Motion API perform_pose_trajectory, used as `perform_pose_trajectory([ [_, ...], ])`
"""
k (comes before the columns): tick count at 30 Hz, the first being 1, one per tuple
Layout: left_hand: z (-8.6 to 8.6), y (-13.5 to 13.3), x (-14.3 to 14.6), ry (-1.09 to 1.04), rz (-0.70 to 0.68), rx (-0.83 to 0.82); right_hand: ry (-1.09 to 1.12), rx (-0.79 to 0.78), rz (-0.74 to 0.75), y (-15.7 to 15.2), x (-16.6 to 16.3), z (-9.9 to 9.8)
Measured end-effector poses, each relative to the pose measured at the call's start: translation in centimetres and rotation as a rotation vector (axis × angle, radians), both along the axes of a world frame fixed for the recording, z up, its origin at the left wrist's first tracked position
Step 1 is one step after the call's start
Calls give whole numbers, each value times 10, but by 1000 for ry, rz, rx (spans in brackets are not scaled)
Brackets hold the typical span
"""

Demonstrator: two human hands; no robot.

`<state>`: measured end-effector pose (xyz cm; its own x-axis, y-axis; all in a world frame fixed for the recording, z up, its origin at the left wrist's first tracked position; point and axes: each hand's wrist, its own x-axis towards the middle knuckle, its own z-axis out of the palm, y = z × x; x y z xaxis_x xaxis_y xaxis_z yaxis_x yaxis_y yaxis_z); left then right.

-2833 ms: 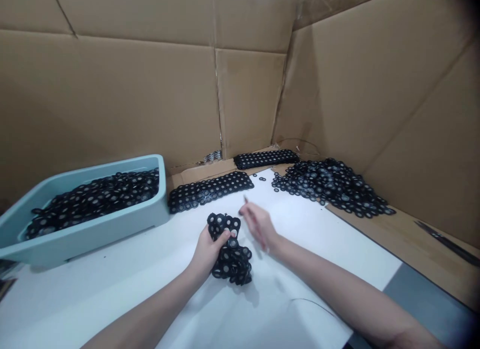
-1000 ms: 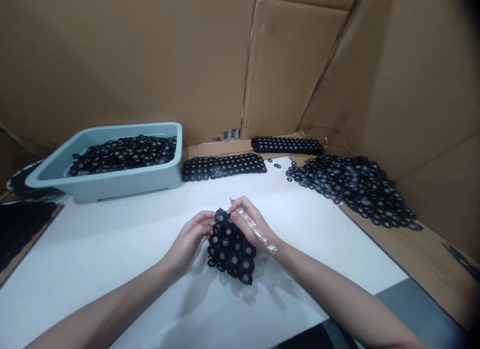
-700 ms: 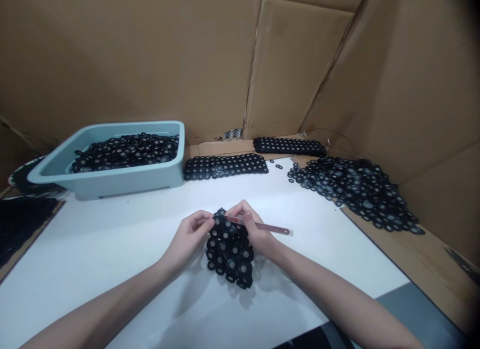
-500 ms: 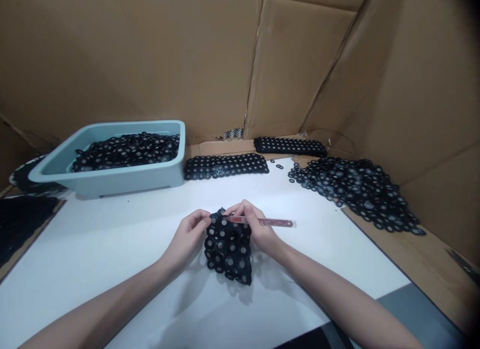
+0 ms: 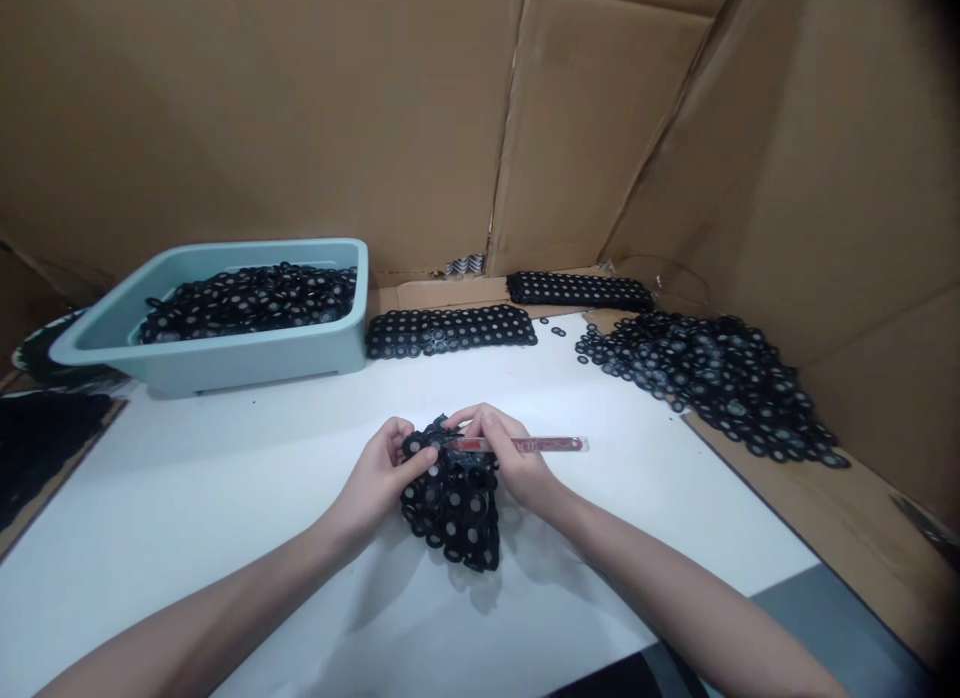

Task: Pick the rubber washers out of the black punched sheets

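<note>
My left hand [image 5: 390, 465] is closed on the upper left edge of a sheet of joined black rubber rings [image 5: 454, 513], its thumb lying on top. Between the thumb and fingers of my right hand [image 5: 508, 448] is a slim tool with a red and clear handle [image 5: 551, 444], pointing left. The tool's tip lies at the top of the sheet, too small to make out. Some fingers of my right hand are hidden behind the tool and the sheet. Below my hands the sheet hangs in a bunched, tapering shape just above the white table [image 5: 300, 458].
A pale blue tub [image 5: 277, 358] of loose black rings stands at the left. Behind my hands lie two flat black ring sheets [image 5: 450, 332]. A heap of loose rings [image 5: 720, 378] spreads at the right. Cardboard walls [image 5: 337, 118] enclose the back and right side.
My left thumb has moved right over the sheet's top, and the upper edge is now folded and bunched. The tool has turned slightly toward level in my right hand.
</note>
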<state>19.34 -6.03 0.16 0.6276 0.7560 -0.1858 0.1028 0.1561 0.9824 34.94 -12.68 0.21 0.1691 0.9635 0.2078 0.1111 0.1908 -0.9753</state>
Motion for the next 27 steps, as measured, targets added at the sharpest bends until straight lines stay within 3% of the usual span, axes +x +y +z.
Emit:
perform_pose_trajectory([
  [3,0,0,-1,-10,-5,25,26,-14,4,0,0,-1],
  [6,2,0,-1,57,-19,153,-6,-23,-9,-1,-1,1],
  [12,2,-2,0,139,72,241,-104,-47,6,-3,-8,2],
  [17,-2,-5,1,200,117,265,-263,-8,-36,-2,-13,-4],
  [22,-11,-7,0,316,169,458,-455,-52,-49,-1,-18,-8],
  [27,-8,-7,-2,317,113,377,-593,24,-73,5,-18,-14],
])
